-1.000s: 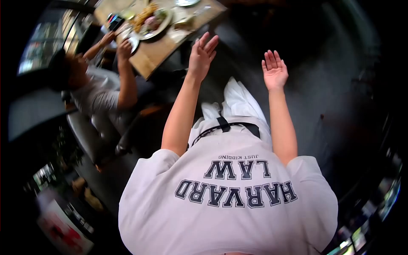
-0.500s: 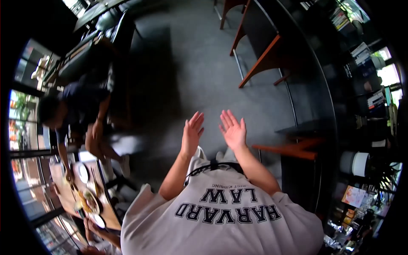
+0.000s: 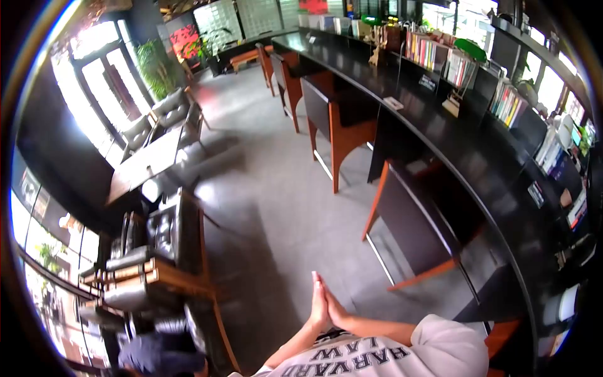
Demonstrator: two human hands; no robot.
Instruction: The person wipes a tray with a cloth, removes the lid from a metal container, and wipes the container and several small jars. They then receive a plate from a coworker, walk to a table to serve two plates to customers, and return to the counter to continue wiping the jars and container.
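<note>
My left hand (image 3: 320, 309) and my right hand (image 3: 335, 308) are pressed palm to palm in front of the shirt (image 3: 370, 358), low in the middle of the view. Their fingers are straight and point up and away from me. Nothing shows between the palms. Dark lettering runs across the light shirt just below the hands. Beyond the fingertips lies the grey floor (image 3: 276, 245).
On the right a long black counter (image 3: 440, 122) carries books (image 3: 422, 51), with high-backed chairs (image 3: 408, 220) along it. Dark armchairs (image 3: 164, 235) and a table (image 3: 147, 164) stand on the left. A person in dark clothing (image 3: 160, 352) is at the bottom left.
My hands were apart with spread fingers and have come together. The view has tilted up, showing more of the room; the hands now sit lower. The table with food has left the view.
</note>
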